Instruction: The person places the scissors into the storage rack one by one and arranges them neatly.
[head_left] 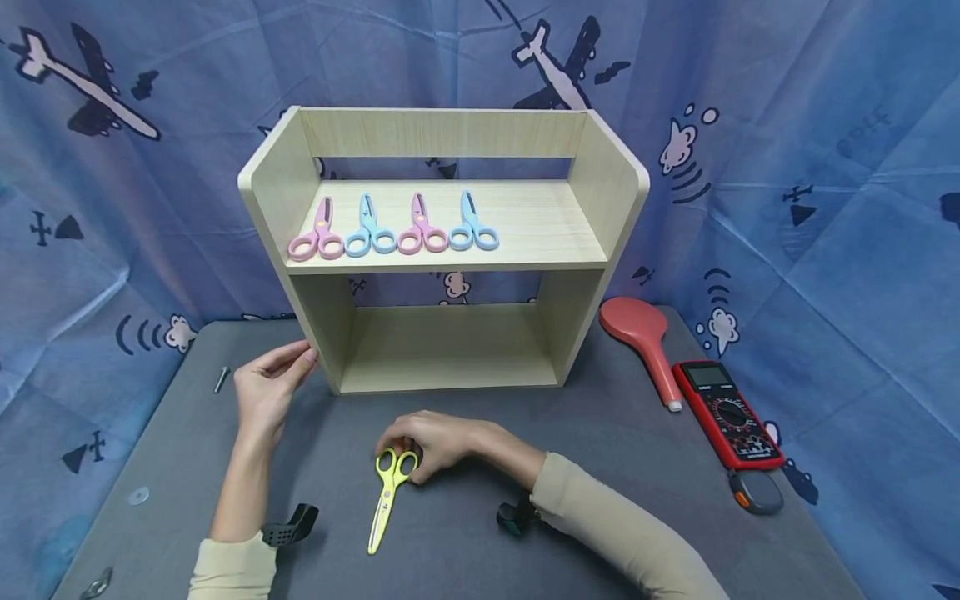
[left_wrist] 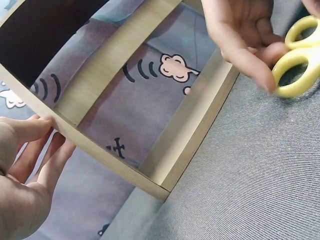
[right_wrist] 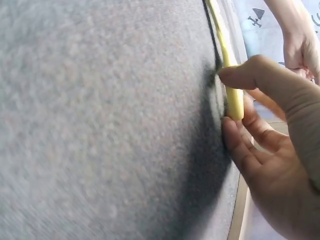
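Yellow scissors [head_left: 386, 492] lie close above the grey table, blades toward the near edge. My right hand [head_left: 435, 442] holds them by the handle loops, thumb on one side and fingers on the other; their yellow edge [right_wrist: 235, 100] shows between the fingertips in the right wrist view. At the wooden shelf [head_left: 450, 350], my left hand [head_left: 266, 387] grips the front edge of the left side panel [left_wrist: 115, 155] with thumb and bent fingers. On the upper board, pink scissors [head_left: 318, 233] and blue scissors [head_left: 369, 229] alternate in a row with handles toward the front.
Right of the shelf lie a red paddle-shaped object [head_left: 645, 337], a red multimeter [head_left: 727, 412] and a dark grey rounded object [head_left: 755, 492]. A small screw-like piece [head_left: 221, 380], a clear disc [head_left: 138, 496] and a metal piece [head_left: 97, 583] lie at left. Blue printed cloth [head_left: 787, 167] hangs behind.
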